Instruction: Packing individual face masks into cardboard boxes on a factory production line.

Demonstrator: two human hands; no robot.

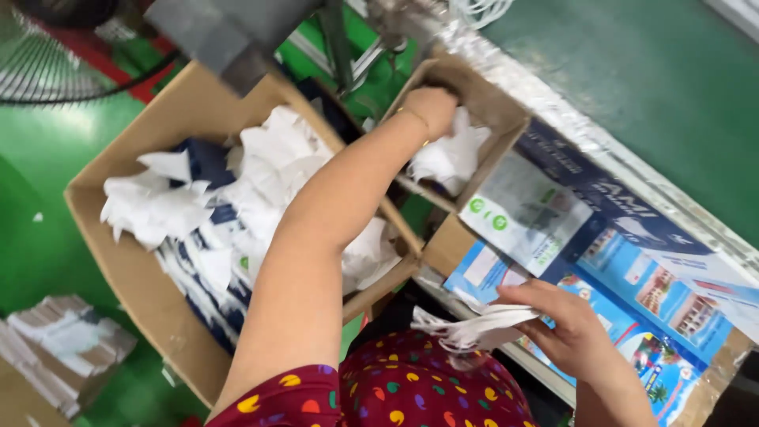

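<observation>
My left hand [433,107] reaches forward into a small open cardboard box [506,130] and is closed on the white face masks [451,158] piled inside it. My right hand [557,316] stays close to my body and grips a thin stack of white masks [466,326] with loose ear loops hanging down. A clear flat packaging bag [523,212] with green round marks lies on the work surface between the two hands.
A large cardboard box [130,269] to the left holds crumpled white masks and dark blue bags. Blue printed sheets [648,292] cover the bench on the right. A fan [47,47] stands at top left, above the green floor [39,229].
</observation>
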